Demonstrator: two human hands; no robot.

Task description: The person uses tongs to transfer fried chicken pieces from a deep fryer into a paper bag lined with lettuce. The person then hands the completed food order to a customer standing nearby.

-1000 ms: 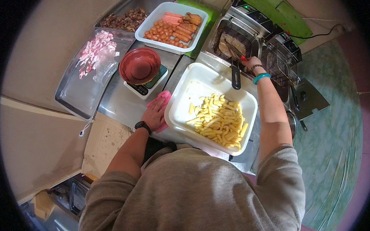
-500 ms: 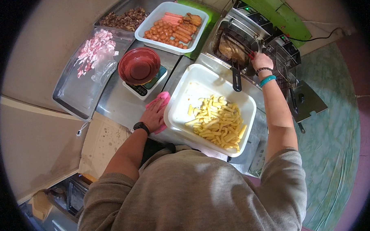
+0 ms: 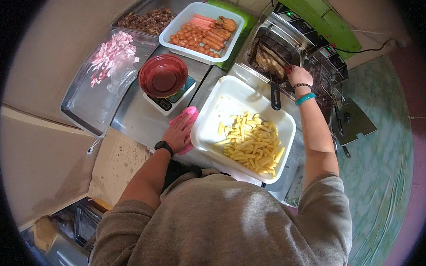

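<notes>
My right hand (image 3: 300,77) is closed round the red grip of a pair of tongs (image 3: 288,68). Their dark arms reach into a fryer basket and lie against a brown fried piece (image 3: 268,64); whether they pinch it I cannot tell. The basket's black handle (image 3: 275,95) hangs over the edge of a white tub (image 3: 211,98) holding pale yellow fries (image 3: 251,143). Flat on a crumpled pink cloth (image 3: 190,119) beside the tub lies my left hand (image 3: 177,135), its fingers stretched out.
A red bowl (image 3: 163,76) stands on a scale (image 3: 174,99). Behind is a tub (image 3: 165,41) of sausages and fried pieces. Metal trays at left hold pink sliced meat (image 3: 114,54) and browned chunks (image 3: 148,21). A second fryer basket (image 3: 323,73) sits right of my hand.
The fried piece looks narrower and tipped under the tongs, as my right hand has shifted slightly. My left hand stays on the cloth. The whole view has moved a little.
</notes>
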